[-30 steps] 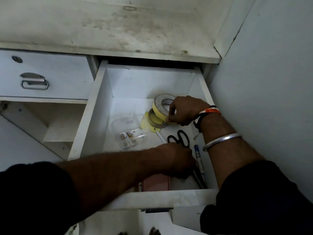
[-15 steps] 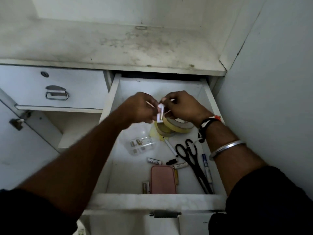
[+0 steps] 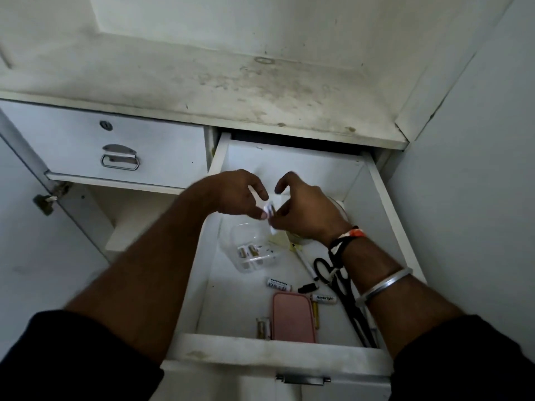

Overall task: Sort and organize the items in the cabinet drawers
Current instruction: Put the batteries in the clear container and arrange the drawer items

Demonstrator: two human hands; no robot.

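- Drawer (image 3: pixel 278 357) front: pink case (image 3: pixel 292 319), loose batteries (image 3: pixel 278 284), scissors (image 3: pixel 344 287) lie unsorted; L hand gone from here since 1 s ago.
- Mid: clear box (image 3: pixel 254 251) w/ batteries, untouched.
- Back: both hands now raised together, left hand (image 3: pixel 237 195) & right hand (image 3: pixel 307 212) pinching a small white item (image 3: pixel 270 211); can't tell what. Tape (image 3: pixel 341 208) let go, behind R wrist.
- Sorting barely begun.

The open drawer (image 3: pixel 220 180) has bare floor along its left side and at the back left. The middle is blocked by a clear plastic box (image 3: pixel 254 251); loose batteries (image 3: pixel 278 284), a pink case (image 3: pixel 293 316), a pen (image 3: pixel 305 263) and scissors (image 3: pixel 344 296) crowd the front and right. Both hands (image 3: pixel 240 195) (image 3: pixel 307 209) hang over the back.
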